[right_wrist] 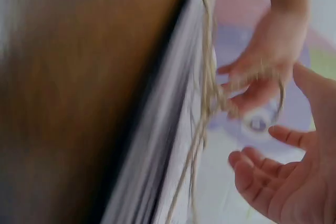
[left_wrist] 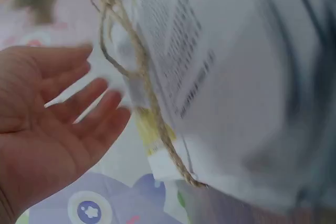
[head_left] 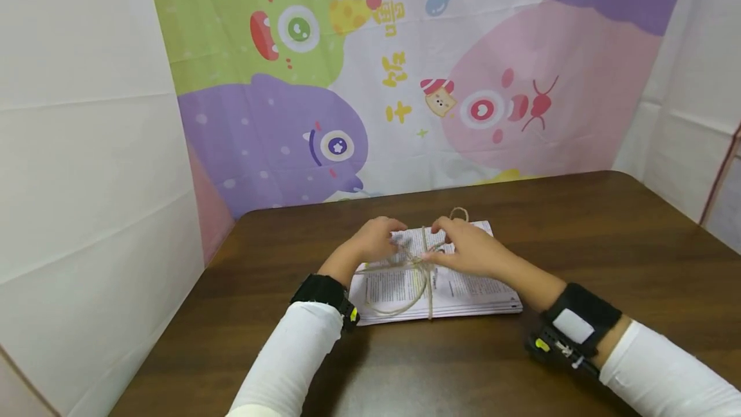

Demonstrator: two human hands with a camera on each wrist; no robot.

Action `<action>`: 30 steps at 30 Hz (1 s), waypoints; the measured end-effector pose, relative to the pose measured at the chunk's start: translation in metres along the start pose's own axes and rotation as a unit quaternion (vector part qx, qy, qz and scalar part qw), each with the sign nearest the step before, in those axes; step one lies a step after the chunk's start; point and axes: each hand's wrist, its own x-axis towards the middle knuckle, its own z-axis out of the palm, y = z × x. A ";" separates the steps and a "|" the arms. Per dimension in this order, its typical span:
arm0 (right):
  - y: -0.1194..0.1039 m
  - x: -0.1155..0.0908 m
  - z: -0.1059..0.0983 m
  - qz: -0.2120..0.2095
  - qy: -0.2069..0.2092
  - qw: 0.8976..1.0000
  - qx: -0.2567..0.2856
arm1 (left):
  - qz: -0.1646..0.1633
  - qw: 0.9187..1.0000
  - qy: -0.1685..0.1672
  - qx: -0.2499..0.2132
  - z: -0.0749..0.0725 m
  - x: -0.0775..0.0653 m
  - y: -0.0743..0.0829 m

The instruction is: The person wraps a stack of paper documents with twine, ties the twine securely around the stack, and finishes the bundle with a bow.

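Note:
A stack of printed papers lies on the table, bound crosswise with twine knotted near the middle. In the head view my left hand is over the stack's left side. Its fingers extend loosely beside the twine in the left wrist view, holding nothing. My right hand is over the right side, thumb and forefinger spread apart near the knot. In the right wrist view a raised twine loop curves between the hands, close to the right hand's thumb and fingertips.
The brown wooden table extends around the stack. A cartoon-printed cloth hangs behind it, and white cloth walls stand at both sides. A small twine loop sticks out beyond the stack's far edge.

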 end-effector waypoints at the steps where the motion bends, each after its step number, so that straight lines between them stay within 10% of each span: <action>1: -0.006 -0.001 0.002 -0.012 -0.015 1.000 -0.015 | -0.005 1.000 -0.015 0.001 -0.001 0.000 -0.002; 6: -0.017 -0.007 0.011 -0.021 -0.034 0.996 -0.075 | 0.012 0.998 -0.052 0.014 0.001 -0.001 -0.009; 9: -0.008 -0.008 0.007 0.005 -0.021 0.999 -0.039 | -0.002 0.995 -0.054 -0.084 0.000 -0.005 -0.016; 11: -0.002 -0.007 0.002 0.025 0.002 1.000 0.001 | -0.025 0.979 -0.048 -0.196 0.000 -0.007 -0.019; 15: 0.004 0.000 0.001 0.050 0.063 0.990 0.114 | -0.036 0.904 -0.014 -0.426 0.007 -0.005 -0.014; 20: 0.004 0.008 0.007 0.057 0.093 0.984 0.141 | -0.006 0.809 0.014 -0.588 0.019 0.001 -0.002; 25: 0.002 0.010 0.013 0.026 0.016 0.999 -0.014 | -0.024 0.741 0.044 -0.669 0.026 0.006 0.006; 30: -0.003 0.004 0.017 -0.039 -0.047 0.991 -0.121 | -0.070 0.691 0.089 -0.714 0.028 0.012 0.012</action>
